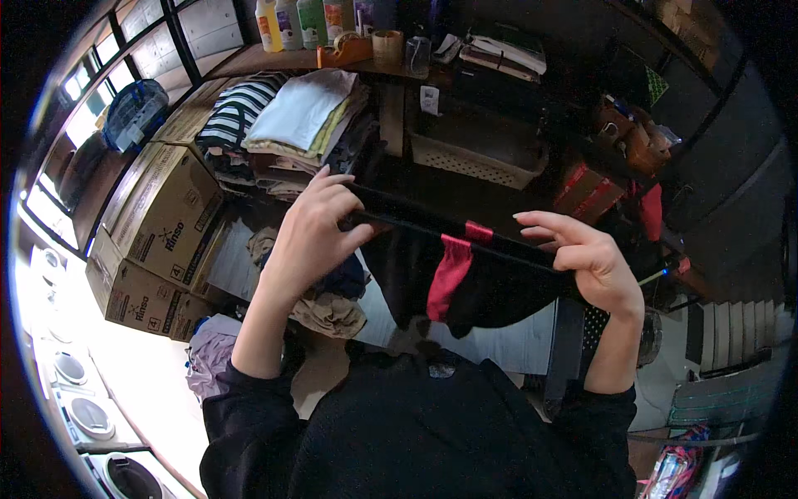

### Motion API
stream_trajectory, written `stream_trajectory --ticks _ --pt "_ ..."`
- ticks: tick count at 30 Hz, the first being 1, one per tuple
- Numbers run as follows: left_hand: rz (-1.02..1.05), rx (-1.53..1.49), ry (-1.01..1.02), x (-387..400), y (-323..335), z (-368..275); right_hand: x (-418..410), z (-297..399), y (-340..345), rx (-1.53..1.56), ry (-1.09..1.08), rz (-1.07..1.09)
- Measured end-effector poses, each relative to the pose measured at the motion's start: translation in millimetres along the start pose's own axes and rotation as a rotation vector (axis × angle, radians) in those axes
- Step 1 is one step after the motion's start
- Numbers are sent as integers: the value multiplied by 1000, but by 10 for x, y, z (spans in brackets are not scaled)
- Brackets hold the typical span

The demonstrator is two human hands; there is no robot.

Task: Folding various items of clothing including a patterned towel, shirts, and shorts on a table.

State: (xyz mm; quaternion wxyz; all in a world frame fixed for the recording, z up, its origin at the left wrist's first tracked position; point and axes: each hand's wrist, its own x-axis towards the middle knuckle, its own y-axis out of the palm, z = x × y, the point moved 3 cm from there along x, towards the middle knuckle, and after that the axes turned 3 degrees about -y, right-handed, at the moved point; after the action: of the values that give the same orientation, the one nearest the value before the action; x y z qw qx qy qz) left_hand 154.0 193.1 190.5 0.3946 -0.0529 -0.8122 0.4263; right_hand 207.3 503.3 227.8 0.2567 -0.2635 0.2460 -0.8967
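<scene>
A black garment (399,268) is stretched between my two hands, in front of my chest. My left hand (318,231) pinches one end of its upper edge, and my right hand (586,262) grips the opposite end. A shiny red strip (454,268) runs down the cloth near its middle, with a second short red piece on the far layer of the edge. The garment's lower part hangs over a pale wood-grain table (499,340). Crumpled brown and dark blue clothes (330,315) lie below my left hand.
Folded clothes (299,118) form stacks behind my left hand, with cardboard boxes (168,218) to the left. A perforated plastic basket (474,162) stands ahead under a shelf holding bottles (312,25) and a tape dispenser (343,51). Lilac cloth (215,349) lies at lower left, near front-loading machines (90,415).
</scene>
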Motion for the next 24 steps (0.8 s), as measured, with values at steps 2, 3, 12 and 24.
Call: stream_trajectory --ticks 2,3,12,24 --pt "-74 -30 -13 4 -40 -8 33 57 -19 -33 -96 -40" --pt "-72 -33 -8 15 -50 -44 30 44 -32 -36 -92 -45" --pt "81 -307 -5 23 -206 -399 -24 74 -156 12 -58 -64" --pt "257 -820 -267 134 -65 -224 99 -23 -112 -11 102 -162"
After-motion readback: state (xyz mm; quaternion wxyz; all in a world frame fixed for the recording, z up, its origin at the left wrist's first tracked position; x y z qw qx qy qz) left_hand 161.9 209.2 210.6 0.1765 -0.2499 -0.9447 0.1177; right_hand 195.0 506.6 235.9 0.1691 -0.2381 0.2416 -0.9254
